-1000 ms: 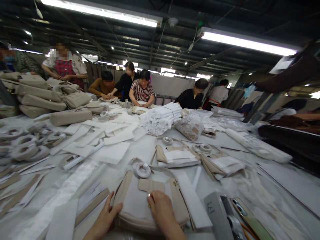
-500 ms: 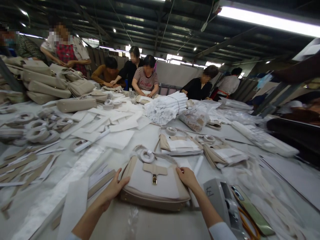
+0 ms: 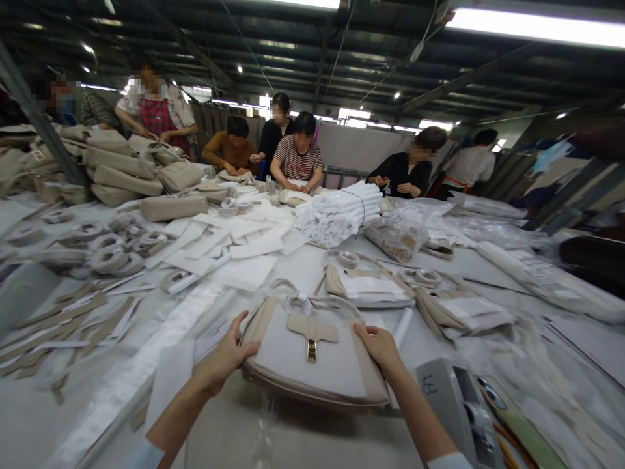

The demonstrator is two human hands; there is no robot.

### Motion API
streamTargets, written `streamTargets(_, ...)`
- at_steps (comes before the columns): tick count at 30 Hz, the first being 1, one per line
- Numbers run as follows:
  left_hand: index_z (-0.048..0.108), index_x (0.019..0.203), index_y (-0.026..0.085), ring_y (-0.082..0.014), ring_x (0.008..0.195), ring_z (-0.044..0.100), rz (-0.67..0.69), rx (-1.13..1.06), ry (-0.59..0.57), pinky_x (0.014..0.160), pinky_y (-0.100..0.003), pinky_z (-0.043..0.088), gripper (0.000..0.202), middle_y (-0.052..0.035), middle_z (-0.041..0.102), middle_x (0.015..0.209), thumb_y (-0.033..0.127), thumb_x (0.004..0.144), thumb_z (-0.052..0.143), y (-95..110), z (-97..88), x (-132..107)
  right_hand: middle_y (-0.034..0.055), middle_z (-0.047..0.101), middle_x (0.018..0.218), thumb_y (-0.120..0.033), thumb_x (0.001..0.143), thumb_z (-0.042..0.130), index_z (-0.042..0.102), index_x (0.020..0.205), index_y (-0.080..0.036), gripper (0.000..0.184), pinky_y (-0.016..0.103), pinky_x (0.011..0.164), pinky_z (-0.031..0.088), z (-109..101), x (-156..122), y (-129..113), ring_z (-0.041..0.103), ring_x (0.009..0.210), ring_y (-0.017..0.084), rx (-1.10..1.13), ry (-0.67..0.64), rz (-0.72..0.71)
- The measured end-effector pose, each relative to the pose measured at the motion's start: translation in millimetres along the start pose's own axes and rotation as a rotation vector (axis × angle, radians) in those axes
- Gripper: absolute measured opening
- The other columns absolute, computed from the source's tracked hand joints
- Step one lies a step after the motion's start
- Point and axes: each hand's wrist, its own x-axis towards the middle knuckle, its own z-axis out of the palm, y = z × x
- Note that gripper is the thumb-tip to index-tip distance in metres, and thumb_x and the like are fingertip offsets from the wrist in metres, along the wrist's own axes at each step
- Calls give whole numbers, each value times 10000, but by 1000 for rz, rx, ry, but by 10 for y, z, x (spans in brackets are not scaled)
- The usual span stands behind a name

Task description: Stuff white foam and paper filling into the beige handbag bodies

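A beige handbag (image 3: 278, 374) is between my two hands, its front turned up toward me and its lower edge seeming slightly off the table. White paper (image 3: 293, 345) covers much of the front, and a flap with a gold clasp (image 3: 311, 350) lies over it. My left hand (image 3: 234, 348) grips the bag's left side, thumb on the front, other fingers partly hidden behind. On the upper right side my right hand (image 3: 378, 348) holds the edge in the same way. A coiled strap (image 3: 299, 303) in clear wrap rests behind the bag's top.
Two more beige bags (image 3: 371, 290) (image 3: 459, 309) lie behind. A grey tape dispenser (image 3: 449, 404) and a green phone (image 3: 522, 417) are at right. Strap rolls (image 3: 110, 254), cut strips (image 3: 73, 319) and white sheets (image 3: 249, 270) cover the left. Several people work across the table.
The bag has tilted, so less of its underside shows and its lower edge looks raised. Both hands keep their hold. My view has shifted a little to the left.
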Motion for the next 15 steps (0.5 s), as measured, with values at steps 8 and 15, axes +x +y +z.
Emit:
streamTargets(8, 176, 1427, 233, -251, 884, 622, -51, -10, 106, 806, -384, 488, 912, -106, 627, 1040, 552, 716, 652, -333, -123, 7, 145, 708, 890, -518, 796, 501, 668, 962, -89, 490, 338, 739, 471, 265, -77, -66, 657, 838, 276, 46, 30, -6)
streamTargets(15, 593, 1066, 249, -341, 1214, 445, 413, 301, 502, 1123, -440, 270, 549, -130, 553, 1191, 628, 672, 648, -758, 146, -604, 156, 690, 1006, -524, 824, 464, 637, 1008, -73, 517, 330, 836, 475, 405, 30, 85, 634, 976, 265, 55, -7, -4)
